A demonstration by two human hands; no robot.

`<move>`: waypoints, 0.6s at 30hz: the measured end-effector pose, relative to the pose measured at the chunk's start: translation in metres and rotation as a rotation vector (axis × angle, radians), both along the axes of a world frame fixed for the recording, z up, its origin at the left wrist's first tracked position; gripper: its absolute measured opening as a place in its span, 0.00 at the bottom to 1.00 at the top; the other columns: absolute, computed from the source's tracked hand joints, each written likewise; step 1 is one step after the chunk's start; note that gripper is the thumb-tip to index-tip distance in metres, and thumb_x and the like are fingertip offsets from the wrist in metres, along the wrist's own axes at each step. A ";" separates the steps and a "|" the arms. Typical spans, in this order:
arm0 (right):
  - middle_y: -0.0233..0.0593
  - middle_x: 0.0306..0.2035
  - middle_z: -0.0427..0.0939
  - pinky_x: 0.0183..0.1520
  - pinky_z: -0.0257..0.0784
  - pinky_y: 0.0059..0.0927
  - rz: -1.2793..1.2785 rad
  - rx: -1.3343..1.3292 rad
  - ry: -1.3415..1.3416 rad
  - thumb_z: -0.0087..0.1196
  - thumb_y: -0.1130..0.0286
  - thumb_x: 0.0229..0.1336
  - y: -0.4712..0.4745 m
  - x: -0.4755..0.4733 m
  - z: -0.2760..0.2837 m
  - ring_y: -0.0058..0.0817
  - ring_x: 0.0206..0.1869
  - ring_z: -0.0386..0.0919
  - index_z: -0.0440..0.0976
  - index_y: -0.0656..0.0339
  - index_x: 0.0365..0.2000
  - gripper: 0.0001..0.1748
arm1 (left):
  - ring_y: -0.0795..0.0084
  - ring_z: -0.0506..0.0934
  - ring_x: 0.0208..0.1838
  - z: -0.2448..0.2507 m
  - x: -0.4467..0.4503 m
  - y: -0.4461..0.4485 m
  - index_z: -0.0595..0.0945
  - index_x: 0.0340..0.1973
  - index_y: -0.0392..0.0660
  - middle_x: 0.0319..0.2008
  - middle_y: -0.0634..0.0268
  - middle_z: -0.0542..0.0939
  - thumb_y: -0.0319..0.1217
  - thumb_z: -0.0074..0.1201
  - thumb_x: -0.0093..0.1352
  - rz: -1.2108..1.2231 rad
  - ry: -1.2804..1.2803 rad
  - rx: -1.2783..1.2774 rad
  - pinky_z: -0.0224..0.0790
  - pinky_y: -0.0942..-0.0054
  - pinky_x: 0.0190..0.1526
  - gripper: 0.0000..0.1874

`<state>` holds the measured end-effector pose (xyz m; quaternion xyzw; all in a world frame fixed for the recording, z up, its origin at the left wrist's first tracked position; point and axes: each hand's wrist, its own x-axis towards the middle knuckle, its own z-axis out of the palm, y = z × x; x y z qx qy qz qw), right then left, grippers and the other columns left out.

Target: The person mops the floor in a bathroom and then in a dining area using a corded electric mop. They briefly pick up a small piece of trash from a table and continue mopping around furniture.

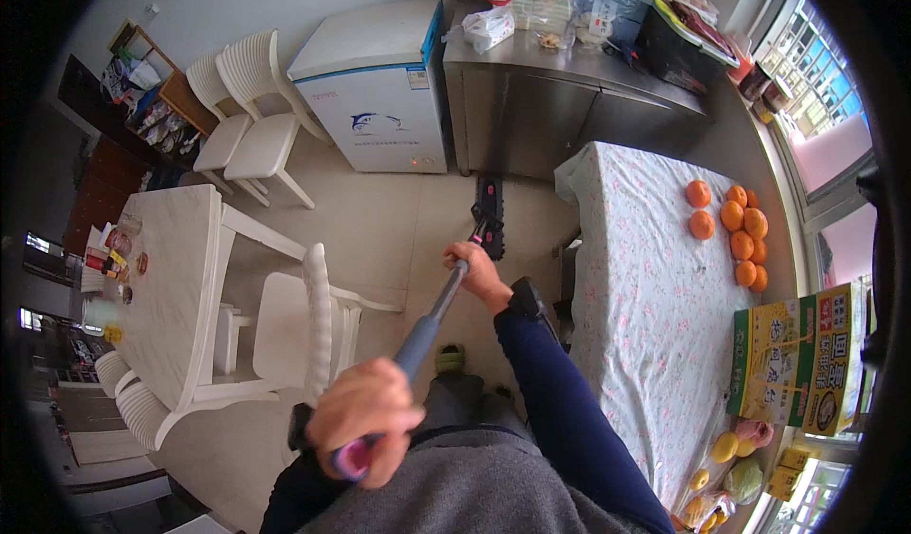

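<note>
A flat mop with a grey pole (420, 342) runs from near my body down to its dark mop head (490, 213), which lies on the tiled floor in front of the steel cabinet. My left hand (370, 416), slightly blurred, is closed around the top of the pole, by its pink end. Farther down, my right hand (478, 272) grips the thinner part of the pole just above the head's joint. Part of my right fingers is turned away from view. A green shoe (450, 359) shows below the pole.
On the left stand a white chair (281, 327) and a marble-patterned table (167, 292). A chest freezer (374, 107) and a stainless steel cabinet (527, 117) stand ahead. To the right is a table with a floral cloth (633, 306), bearing oranges (741, 245) and a cardboard box (776, 363).
</note>
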<state>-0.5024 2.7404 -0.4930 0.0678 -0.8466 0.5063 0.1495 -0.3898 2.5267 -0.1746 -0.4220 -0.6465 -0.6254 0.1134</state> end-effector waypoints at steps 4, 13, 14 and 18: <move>0.47 0.30 0.76 0.40 0.69 0.44 -0.057 0.057 0.025 0.59 0.80 0.39 0.006 -0.036 -0.021 0.50 0.38 0.74 0.74 0.62 0.32 0.14 | 0.67 0.73 0.21 -0.003 -0.038 -0.008 0.74 0.25 0.40 0.18 0.64 0.74 0.20 0.49 0.58 -0.030 -0.107 -0.149 0.70 0.66 0.32 0.02; 0.37 0.32 0.76 0.49 0.63 0.44 -0.001 0.326 -0.046 0.60 0.77 0.40 -0.106 -0.005 0.055 0.42 0.42 0.75 0.74 0.55 0.37 0.18 | 0.88 0.57 0.14 0.077 -0.092 -0.084 0.67 0.34 0.48 0.16 0.74 0.63 0.41 0.39 0.78 0.330 -0.093 0.494 0.50 0.82 0.24 0.13; 0.36 0.32 0.76 0.49 0.63 0.43 0.029 0.301 -0.071 0.59 0.76 0.40 -0.112 -0.002 0.065 0.42 0.42 0.75 0.73 0.55 0.38 0.19 | 0.88 0.57 0.14 0.086 -0.098 -0.091 0.66 0.33 0.49 0.16 0.74 0.63 0.41 0.37 0.78 0.272 -0.057 0.465 0.50 0.81 0.24 0.14; 0.33 0.32 0.76 0.46 0.64 0.38 0.027 0.243 -0.134 0.58 0.75 0.40 -0.106 -0.015 0.086 0.38 0.41 0.75 0.71 0.55 0.43 0.23 | 0.85 0.52 0.14 0.091 -0.106 -0.094 0.63 0.27 0.52 0.14 0.76 0.60 0.41 0.30 0.79 0.168 -0.067 0.495 0.50 0.80 0.29 0.17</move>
